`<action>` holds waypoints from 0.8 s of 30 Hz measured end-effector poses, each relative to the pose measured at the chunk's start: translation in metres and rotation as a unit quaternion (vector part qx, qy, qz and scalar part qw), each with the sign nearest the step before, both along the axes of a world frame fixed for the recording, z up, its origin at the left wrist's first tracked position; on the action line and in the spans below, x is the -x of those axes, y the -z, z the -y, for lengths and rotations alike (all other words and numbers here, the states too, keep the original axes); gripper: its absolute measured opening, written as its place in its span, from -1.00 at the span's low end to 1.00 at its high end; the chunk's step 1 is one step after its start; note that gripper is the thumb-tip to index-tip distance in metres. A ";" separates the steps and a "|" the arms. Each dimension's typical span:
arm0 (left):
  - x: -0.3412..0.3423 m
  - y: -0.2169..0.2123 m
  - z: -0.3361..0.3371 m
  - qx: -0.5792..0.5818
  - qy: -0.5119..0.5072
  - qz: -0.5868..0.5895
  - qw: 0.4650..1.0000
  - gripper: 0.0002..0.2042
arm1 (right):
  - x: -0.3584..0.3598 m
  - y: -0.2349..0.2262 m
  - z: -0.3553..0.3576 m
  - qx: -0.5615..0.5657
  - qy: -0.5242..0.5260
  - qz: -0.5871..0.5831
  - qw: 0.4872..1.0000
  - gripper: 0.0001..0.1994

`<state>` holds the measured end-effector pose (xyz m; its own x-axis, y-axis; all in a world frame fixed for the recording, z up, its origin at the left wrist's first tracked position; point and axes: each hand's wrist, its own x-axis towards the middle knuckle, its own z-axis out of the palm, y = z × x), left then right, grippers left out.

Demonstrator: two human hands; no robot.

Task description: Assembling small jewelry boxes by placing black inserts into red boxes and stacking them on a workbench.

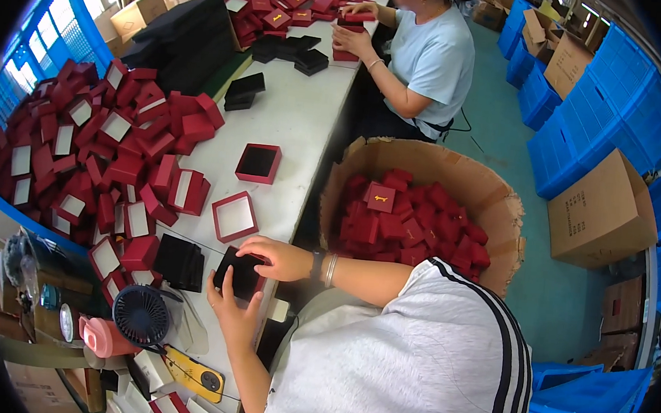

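Observation:
At the near edge of the white table, a small red box with a black insert (240, 275) lies between my hands. My left hand (235, 319) grips it from the near side, its fingers spread along the box. My right hand (283, 259) reaches across from the right, its fingertips pressed on the black insert at the far side. Part of the box is covered by my fingers. Just left of it is a stack of black inserts (179, 263). Beyond my hands lie an open red box with a white inside (236, 217) and a red box with a black insert (258, 163).
A large heap of red boxes (128, 167) covers the table's left side. To my right stands a big cardboard carton (508, 213) of red boxes. A small fan (141, 314), pink cup (100, 336) and yellow phone (195, 373) lie near. A co-worker (431, 63) handles red boxes ahead.

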<state>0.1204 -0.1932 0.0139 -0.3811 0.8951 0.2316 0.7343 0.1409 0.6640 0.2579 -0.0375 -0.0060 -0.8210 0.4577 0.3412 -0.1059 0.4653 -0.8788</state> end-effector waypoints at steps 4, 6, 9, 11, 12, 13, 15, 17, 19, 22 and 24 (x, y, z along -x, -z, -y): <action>0.004 0.007 -0.002 0.007 -0.012 -0.002 1.000 -0.32 | 0.005 0.005 0.000 0.012 0.006 0.005 1.000 -0.60; 0.000 0.008 -0.005 -0.019 -0.035 0.067 0.997 -0.28 | 0.004 0.001 0.002 0.039 0.023 0.029 0.999 -0.62; -0.007 0.011 -0.007 -0.125 -0.058 0.144 0.980 -0.23 | 0.004 -0.003 0.006 0.006 0.048 0.027 0.998 -0.63; -0.006 0.002 -0.002 -0.035 -0.087 0.127 0.988 -0.28 | 0.006 -0.004 0.008 -0.003 0.042 0.038 0.998 -0.63; -0.005 0.004 -0.001 -0.034 -0.087 0.125 0.988 -0.28 | 0.006 -0.004 0.010 -0.012 0.051 0.030 0.998 -0.63; -0.003 0.007 0.000 -0.050 -0.086 0.117 0.988 -0.34 | 0.005 -0.003 0.010 -0.022 0.059 0.023 0.998 -0.63; 0.000 0.008 0.001 -0.065 -0.085 0.107 0.989 -0.39 | 0.006 -0.001 0.008 -0.021 0.072 0.023 0.997 -0.63; 0.000 0.006 0.001 -0.078 -0.114 0.077 0.987 -0.59 | 0.006 0.002 0.008 -0.019 0.086 0.023 0.996 -0.63; 0.002 0.012 0.002 -0.079 -0.117 0.048 0.989 -0.63 | 0.008 0.003 0.011 -0.059 0.103 -0.025 0.993 -0.64; 0.005 0.013 0.003 -0.068 -0.114 -0.012 0.991 -0.69 | 0.003 -0.002 0.012 -0.242 0.073 -0.063 0.966 -0.59; 0.005 0.013 0.003 -0.052 -0.113 -0.043 0.991 -0.70 | 0.007 0.002 0.012 -0.283 0.028 -0.034 0.958 -0.58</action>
